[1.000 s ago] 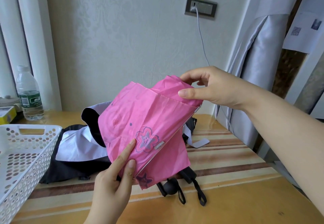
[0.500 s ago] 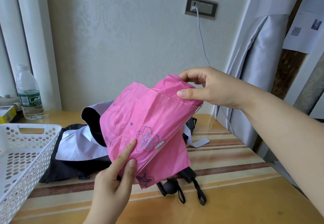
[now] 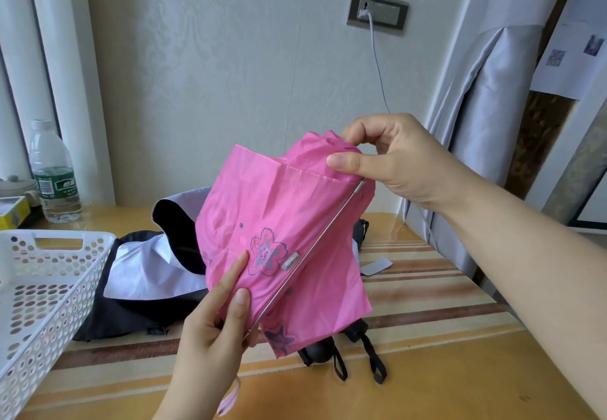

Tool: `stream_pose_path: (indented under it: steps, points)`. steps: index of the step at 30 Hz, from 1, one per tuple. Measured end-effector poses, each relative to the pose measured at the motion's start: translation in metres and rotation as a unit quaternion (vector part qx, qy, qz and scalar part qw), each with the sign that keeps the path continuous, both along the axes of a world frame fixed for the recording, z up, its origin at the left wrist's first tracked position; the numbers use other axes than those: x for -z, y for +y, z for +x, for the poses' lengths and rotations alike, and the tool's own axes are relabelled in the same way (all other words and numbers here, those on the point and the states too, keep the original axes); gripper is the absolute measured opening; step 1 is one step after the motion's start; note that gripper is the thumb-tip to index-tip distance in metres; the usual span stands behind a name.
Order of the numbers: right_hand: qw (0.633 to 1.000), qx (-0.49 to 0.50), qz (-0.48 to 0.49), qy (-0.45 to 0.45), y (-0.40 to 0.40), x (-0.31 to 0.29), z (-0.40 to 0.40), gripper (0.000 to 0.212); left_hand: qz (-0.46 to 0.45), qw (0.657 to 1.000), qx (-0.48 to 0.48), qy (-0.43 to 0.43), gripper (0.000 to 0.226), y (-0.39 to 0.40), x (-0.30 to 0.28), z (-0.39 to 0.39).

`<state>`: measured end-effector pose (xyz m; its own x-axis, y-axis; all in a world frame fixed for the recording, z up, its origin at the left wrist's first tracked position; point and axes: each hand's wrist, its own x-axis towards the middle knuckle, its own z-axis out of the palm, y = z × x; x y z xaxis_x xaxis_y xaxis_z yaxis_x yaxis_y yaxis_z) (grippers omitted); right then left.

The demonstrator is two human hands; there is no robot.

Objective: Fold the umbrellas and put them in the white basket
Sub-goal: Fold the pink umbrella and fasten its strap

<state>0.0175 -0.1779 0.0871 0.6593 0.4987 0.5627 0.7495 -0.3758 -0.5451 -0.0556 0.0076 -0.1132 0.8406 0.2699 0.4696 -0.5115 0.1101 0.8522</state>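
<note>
Pink umbrella held above the table, long axis slanting lower-left to upper-right.
Left hand grips its lower end; right hand pinches the top fabric. Basket sits left.

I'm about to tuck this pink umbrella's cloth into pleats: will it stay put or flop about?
Probably floppy: the pink umbrella canopy sags in creased folds between the left hand and right hand. Its thin metal rib looks stiff. The shiny cloth is likely slippery.

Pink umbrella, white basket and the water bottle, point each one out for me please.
pink umbrella (image 3: 262, 222), head view, on the canopy fabric above the flower print.
white basket (image 3: 59, 235), head view, on the far rim.
water bottle (image 3: 54, 186), head view, on the green label.
</note>
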Motion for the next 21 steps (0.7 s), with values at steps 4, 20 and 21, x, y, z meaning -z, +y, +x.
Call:
stream_pose_path:
  steps: [4, 20, 21]
  points:
    - [0.999, 0.025, 0.033, 0.007, 0.002, 0.008, 0.004, 0.02, -0.037, 0.999, 0.009, 0.021, 0.049, 0.0, -0.006, -0.004]
    - [0.984, 0.037, -0.152, 0.088, -0.021, -0.005, -0.006, 0.035, -0.048, 0.998, 0.039, 0.028, 0.039, -0.004, -0.014, -0.009]
    - [0.985, 0.036, -0.136, 0.096, -0.021, -0.002, -0.005, 0.033, -0.043, 0.998, 0.039, 0.026, 0.04, -0.005, -0.014, -0.01]
